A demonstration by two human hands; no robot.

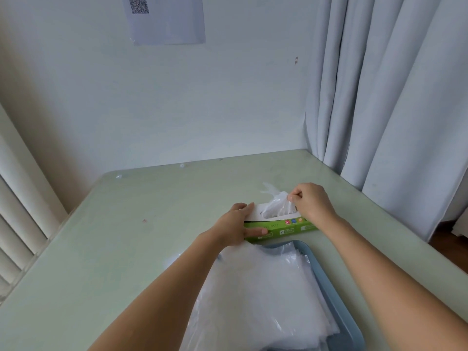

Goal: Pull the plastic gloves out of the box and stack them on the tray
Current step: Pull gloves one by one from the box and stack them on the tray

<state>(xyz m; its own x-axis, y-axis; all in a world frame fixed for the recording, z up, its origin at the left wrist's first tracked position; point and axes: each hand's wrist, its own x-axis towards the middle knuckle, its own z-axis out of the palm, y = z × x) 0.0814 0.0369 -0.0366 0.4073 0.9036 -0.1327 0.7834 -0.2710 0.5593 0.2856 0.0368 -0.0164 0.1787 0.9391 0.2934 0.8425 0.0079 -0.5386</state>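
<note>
Nearest, a glove stack [255, 295] fills the blue tray [336, 295]. Beyond it, the left hand [234, 225] grips the green box [291, 228] at its left end. The right hand [310, 200] pinches 1 glove [277, 203] protruding from the box opening.

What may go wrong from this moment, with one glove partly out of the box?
1. The right hand pinches a bunched glove at the box opening; a second one may follow.
2. The left hand holds only the box's left end, so a strong pull may lift the other end.
3. The stack of gloves overhangs the tray's left rim; more may slide onto the table.
</note>
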